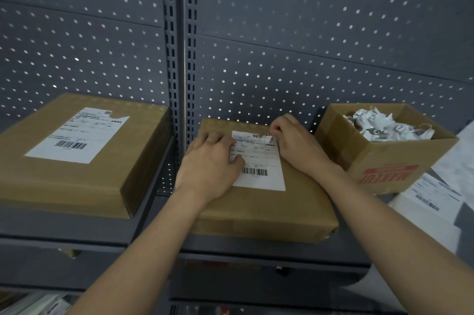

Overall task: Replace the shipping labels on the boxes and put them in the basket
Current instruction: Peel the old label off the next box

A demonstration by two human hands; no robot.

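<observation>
- Grey pegboard back wall (307, 32) behind a dark metal shelf (256, 250); slotted upright post (179, 58) between two bays
- Left bay: flat cardboard box (77, 173), white label (77, 135) on top with its upper right corner torn away
- Far right: loose printed sheets (431, 199) on a pale surface, partly hidden behind the open carton
- Open carton (384, 161) with red print, just right of the middle box; crumpled torn label scraps (384, 125) inside
- Middle box (269, 207) flat on shelf, shipping label (261, 166) stuck on top
- Left hand (213, 161) spread flat, fingers pressing label's left edge and box top
- Right hand (295, 143) curled, fingertips pinched on lifted, torn upper right corner of label
</observation>
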